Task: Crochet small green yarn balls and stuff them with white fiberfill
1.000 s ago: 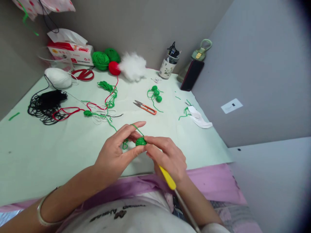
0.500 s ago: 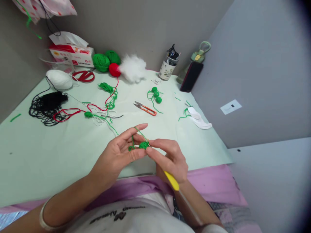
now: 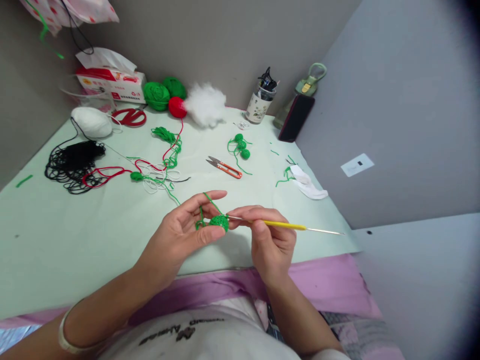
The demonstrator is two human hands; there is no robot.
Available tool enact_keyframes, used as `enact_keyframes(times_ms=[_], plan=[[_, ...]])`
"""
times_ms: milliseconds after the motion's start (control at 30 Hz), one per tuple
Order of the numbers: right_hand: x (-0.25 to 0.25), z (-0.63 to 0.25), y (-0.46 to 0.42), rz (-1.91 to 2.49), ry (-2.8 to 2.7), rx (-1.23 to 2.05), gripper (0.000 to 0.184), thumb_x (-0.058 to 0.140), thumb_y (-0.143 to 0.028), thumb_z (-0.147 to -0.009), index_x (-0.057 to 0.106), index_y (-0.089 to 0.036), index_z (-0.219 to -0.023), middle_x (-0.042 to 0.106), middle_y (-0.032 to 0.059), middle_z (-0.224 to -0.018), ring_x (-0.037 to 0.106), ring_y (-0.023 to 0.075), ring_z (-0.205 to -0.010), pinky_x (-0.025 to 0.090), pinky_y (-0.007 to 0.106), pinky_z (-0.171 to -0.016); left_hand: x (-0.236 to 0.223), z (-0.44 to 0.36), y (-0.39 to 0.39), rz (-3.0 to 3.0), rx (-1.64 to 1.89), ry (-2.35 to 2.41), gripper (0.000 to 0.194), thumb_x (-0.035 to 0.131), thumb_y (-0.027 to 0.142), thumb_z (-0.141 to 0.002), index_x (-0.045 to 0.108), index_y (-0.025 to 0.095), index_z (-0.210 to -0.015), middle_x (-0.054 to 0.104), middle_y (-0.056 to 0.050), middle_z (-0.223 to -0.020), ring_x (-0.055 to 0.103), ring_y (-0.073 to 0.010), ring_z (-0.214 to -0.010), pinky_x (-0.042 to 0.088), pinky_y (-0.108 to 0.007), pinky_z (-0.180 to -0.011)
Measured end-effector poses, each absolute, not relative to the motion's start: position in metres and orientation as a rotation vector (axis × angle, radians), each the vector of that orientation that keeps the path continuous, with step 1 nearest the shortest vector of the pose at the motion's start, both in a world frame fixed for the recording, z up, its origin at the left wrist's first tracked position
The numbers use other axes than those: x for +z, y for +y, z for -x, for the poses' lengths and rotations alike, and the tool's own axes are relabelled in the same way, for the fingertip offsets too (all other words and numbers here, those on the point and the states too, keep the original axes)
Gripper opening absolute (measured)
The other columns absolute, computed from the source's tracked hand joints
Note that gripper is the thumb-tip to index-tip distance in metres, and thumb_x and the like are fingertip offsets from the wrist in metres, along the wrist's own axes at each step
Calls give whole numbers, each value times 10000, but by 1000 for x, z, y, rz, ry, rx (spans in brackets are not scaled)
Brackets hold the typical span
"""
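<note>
My left hand (image 3: pixel 183 227) pinches a small round green crochet piece (image 3: pixel 219 222) between thumb and fingers, with green yarn (image 3: pixel 213 202) running up over its raised index finger. In my right hand (image 3: pixel 273 240) is a crochet hook with a yellow handle (image 3: pixel 287 225), held like a pen. The hook lies nearly level; its left tip meets the edge of the green piece, and its other thin metal end points right. A green strand trails from the left hand back toward a small green bundle (image 3: pixel 137 177) on the table.
Orange thread snips (image 3: pixel 225 167) lie just beyond my hands, with small green crocheted balls (image 3: pixel 241 145) behind. Black yarn (image 3: pixel 78 162), a white yarn ball (image 3: pixel 92 123) and red scissors (image 3: pixel 129 117) are at left. White stuffing (image 3: pixel 205 106), a pen jar (image 3: pixel 258 104) and a phone (image 3: pixel 296 118) stand along the back.
The hook has swung from pointing down toward my body to nearly level, pointing right. My right hand has turned with it, and the green piece has shifted slightly left.
</note>
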State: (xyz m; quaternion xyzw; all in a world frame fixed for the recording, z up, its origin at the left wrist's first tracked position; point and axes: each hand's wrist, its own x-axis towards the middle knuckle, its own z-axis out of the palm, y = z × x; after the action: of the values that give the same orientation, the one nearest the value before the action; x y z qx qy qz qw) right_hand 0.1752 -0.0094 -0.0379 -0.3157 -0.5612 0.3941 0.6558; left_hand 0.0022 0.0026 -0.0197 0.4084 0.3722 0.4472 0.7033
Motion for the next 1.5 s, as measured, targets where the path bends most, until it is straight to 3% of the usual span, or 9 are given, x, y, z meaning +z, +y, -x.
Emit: enact_keyframes(times_ms=[267,533,767,900,1033,1233,1333,1500], plan=[[-32,-180,-10,686,-1321,879,199,581,-233,-1017,770,-257,-1073,792,53,-1032,739,184,-847,622,378,-769,-18,3,8,-754,860,586,324,694,337,-943,727,277,-1260,702,-20,-1004,651,-132,-879,523,-230,-804],[-39,-180,-4,682,-1188,1055,158,596,-316,-1012,747,-269,-1006,799,38,-1027,710,152,-734,605,329,-694,-23,2,12,-675,822,470,311,622,305,-989,727,230,-1271,797,-50,-1002,725,-135,-869,542,-199,-776],[-42,-179,-3,663,-1231,994,137,621,-309,-994,750,-265,-1004,797,55,-1017,711,168,-763,609,324,-658,-21,0,10,-679,828,516,281,651,259,-975,744,265,-1240,778,-44,-1103,726,-177,-1002,556,-276,-890],[-40,-178,-4,747,-1281,918,153,609,-320,-999,749,-259,-994,783,68,-1006,720,196,-887,604,320,-664,-23,-2,10,-747,835,565,329,719,254,-928,734,285,-1255,756,-38,-1156,711,-181,-1026,529,-288,-927],[-39,-178,-5,788,-1307,882,162,593,-318,-1006,744,-260,-994,775,69,-1017,716,197,-883,602,322,-652,-24,-2,10,-772,840,589,378,755,238,-891,718,294,-1263,729,-36,-1127,684,-206,-1085,512,-324,-980],[-38,-178,-3,735,-1379,845,172,605,-326,-1002,770,-278,-994,789,55,-999,722,215,-947,609,368,-728,-24,-1,10,-839,891,689,661,838,194,-799,612,324,-1407,654,-17,-1113,648,-198,-1095,511,-326,-977],[-39,-178,-3,781,-1396,825,179,612,-351,-995,765,-266,-957,791,52,-938,726,221,-906,607,402,-766,-23,-1,10,-925,899,739,770,858,188,-773,551,338,-1463,659,-17,-1097,649,-192,-1050,521,-308,-919],[-41,-179,-1,727,-1254,993,145,623,-336,-991,720,-243,-935,788,47,-907,683,171,-770,565,317,-663,-19,-2,10,-1045,927,847,748,878,229,-751,581,299,-1434,669,-8,-982,650,-198,-985,506,-325,-902]])
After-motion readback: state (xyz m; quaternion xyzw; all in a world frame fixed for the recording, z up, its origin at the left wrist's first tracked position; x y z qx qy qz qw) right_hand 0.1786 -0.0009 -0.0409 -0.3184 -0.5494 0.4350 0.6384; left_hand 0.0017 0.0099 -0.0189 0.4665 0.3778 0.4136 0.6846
